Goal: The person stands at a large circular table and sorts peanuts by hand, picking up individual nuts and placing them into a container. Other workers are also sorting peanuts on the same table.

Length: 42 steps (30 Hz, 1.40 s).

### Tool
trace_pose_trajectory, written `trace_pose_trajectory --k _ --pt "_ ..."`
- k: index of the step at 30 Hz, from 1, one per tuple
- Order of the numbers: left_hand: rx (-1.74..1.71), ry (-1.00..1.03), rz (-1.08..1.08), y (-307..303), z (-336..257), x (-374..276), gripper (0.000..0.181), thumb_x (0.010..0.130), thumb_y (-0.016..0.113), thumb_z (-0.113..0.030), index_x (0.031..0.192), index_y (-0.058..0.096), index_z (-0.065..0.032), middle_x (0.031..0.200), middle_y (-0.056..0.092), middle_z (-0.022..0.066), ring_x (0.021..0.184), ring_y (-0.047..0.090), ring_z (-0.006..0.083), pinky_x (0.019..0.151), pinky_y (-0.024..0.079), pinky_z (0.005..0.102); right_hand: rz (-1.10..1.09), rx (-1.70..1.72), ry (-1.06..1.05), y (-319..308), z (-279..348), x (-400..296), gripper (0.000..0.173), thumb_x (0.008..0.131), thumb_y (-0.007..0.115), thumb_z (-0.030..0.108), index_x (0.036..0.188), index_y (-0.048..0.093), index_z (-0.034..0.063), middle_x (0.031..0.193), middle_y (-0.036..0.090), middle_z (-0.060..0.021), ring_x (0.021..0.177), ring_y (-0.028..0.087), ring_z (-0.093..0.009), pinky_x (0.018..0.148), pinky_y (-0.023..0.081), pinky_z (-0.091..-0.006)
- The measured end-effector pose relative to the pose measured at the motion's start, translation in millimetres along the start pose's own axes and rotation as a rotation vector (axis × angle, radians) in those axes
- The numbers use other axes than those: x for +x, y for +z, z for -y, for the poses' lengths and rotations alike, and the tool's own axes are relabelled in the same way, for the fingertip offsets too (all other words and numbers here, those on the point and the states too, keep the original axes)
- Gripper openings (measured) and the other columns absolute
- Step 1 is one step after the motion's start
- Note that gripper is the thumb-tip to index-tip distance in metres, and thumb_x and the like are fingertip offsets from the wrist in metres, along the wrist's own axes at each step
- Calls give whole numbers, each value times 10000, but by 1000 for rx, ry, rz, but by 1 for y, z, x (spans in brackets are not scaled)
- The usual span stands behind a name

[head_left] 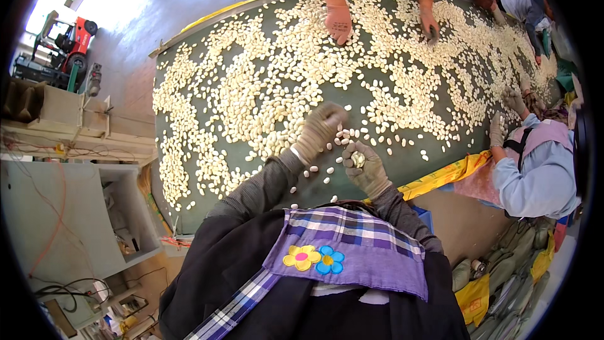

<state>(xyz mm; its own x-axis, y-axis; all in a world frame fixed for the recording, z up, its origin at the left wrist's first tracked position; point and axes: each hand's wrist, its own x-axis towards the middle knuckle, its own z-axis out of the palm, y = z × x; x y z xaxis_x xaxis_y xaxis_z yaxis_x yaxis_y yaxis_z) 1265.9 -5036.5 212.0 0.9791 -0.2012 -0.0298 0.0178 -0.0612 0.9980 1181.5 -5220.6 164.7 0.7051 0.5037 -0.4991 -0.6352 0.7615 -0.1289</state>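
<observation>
Many white beans (245, 104) lie spread over a dark green conveyor belt (278, 189) before me. My left hand (321, 130), in a blurred knit glove, is over the near middle of the belt, its fingers bent close to some loose beans; whether it holds any cannot be made out. Just right of it and nearer to me, my right hand (367, 168), gloved too, is palm up with its fingers curled around a small pale yellowish clump (358, 159), probably beans. A few scattered beans lie between and below the two hands.
Across the belt, a person's two hands (339, 23) touch the beans. Several other people work at the right, one in light blue sleeves (528, 184). Yellow sheeting (443, 174) edges the near side. Grey cabinets (52, 212) stand left, a red forklift (78, 38) beyond, stacked sacks (509, 264) lower right.
</observation>
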Motion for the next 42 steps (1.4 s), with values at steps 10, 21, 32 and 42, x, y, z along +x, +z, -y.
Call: trace_pose_trajectory --k 10,21,32,42 --pt "1226 -260 62 -82 75 114 187 881 655 -177 995 697 -35 1037 691 208 931 682 369 806 551 415 -213 -185 -9 -10 35 -21 259 1010 540 293 977 605 45 788 617 -44 599 583 -118 437 415 -195" --pt "1008 -266 -88 -94 89 172 231 877 652 -294 1019 721 -125 978 725 173 896 703 327 810 547 425 -318 -214 -32 -35 68 -49 235 1005 545 284 987 605 57 793 622 -34 598 588 -104 433 431 -190" --pt "1287 -569 180 -61 67 154 373 860 718 -167 1178 620 1 1055 719 202 984 712 334 797 578 429 -310 -236 -34 -52 92 -55 250 1005 551 305 988 607 63 795 624 -26 596 584 -93 444 434 -187" --pt "1078 -569 100 -70 50 133 334 877 654 -175 1183 644 -42 1049 716 168 925 709 315 823 558 409 -275 -325 -47 -55 114 -65 256 1014 533 301 974 616 63 806 615 -22 609 584 -87 450 437 -174"
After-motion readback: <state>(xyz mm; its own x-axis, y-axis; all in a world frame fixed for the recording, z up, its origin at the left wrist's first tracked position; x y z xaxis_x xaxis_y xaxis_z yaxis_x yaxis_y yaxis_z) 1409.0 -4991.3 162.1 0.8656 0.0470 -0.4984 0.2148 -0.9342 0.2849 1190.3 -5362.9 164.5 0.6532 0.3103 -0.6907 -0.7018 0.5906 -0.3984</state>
